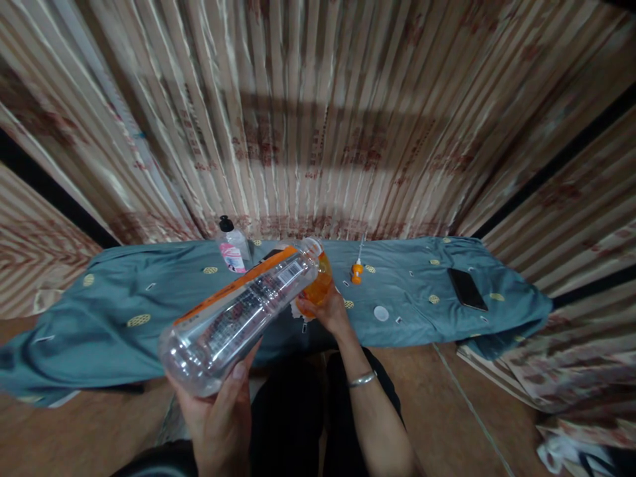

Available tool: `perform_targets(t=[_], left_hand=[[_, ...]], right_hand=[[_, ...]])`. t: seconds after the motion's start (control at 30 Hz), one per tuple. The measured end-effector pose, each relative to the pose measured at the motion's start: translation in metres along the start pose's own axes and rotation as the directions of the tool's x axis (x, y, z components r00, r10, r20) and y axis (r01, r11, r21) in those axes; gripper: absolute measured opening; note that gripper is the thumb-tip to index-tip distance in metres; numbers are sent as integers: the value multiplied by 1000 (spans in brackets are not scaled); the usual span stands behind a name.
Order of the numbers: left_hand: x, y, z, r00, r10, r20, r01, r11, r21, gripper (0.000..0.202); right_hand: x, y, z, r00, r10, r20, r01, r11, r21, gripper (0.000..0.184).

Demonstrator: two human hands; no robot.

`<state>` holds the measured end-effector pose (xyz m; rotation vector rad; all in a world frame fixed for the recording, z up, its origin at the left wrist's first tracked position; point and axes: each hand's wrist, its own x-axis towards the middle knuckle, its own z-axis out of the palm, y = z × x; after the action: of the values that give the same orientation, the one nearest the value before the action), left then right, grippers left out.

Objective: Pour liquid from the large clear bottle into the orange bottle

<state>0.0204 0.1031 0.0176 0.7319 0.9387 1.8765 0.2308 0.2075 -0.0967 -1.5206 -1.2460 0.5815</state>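
The left hand (218,411) is wrapped around the base end of a large clear bottle (243,308), palm under it and thumb pressed up its side, so the grip is closed firmly on the plastic. The bottle lies tilted well off upright: its long axis runs from the base, close to the camera at lower left, up and away to the right, with an orange label strip along its upper side. Its mouth end meets a small orange container (320,285), which the right hand (330,311) cups from below with the fingers curled around it; whether the two rims touch is hidden by the bottle neck. The right hand is the nearer one to that meeting point, and a bracelet (362,379) sits on its wrist. Beyond the hands a teal cloth (149,291) carries a small bottle with a black cap (231,248), a little orange piece (356,271), a white cap (381,313) and a phone (467,288), all well apart from the grip. A striped curtain (318,132) hangs behind
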Motion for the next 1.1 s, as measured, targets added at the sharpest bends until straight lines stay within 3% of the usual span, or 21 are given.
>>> perform_targets(t=[0.2,0.47,1.1], left_hand=[[1,-3,-5,999,-14,-37,15,999,37,106],[1,-12,-19,999,-9,34,8,999,33,101],[5,-5,-14,998,-46,36,45,999,22,103]], right_hand=[[-2,0,-1,1000,27,6,-27,1000,-10,74],[-3,-4,-3,998,56,21,-56,998,3,76],[-2,-11,-5,998,51,21,-51,999,-9,75]])
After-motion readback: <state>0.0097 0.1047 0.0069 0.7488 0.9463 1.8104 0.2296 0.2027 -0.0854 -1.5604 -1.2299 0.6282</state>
